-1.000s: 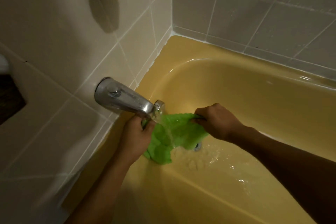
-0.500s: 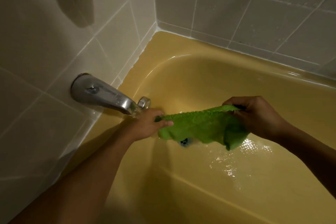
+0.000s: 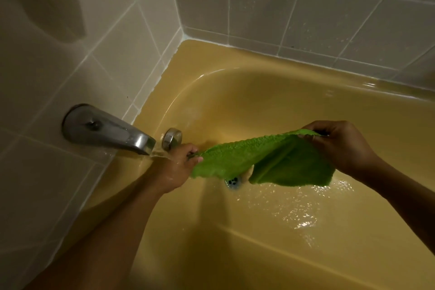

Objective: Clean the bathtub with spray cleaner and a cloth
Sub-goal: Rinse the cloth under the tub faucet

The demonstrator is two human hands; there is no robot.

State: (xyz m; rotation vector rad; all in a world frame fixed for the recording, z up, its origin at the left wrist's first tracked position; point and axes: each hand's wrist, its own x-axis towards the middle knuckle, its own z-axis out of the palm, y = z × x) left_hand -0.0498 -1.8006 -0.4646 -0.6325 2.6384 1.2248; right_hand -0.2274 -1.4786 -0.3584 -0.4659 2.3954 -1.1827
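Left hand (image 3: 179, 162) pinches one corner of the bright green fuzzy microfibre cloth (image 3: 237, 160) and right hand (image 3: 339, 146) pinches the opposite edge. The cloth hangs stretched between the two grips, above the floor of the yellow enamel bathtub (image 3: 235, 59). Risk: water from the chrome spout (image 3: 110, 129) runs onto the left hand, not the cloth (slippery pinch likely). That corner could slip free and drop onto the round metal drain (image 3: 233, 181) under the sag.
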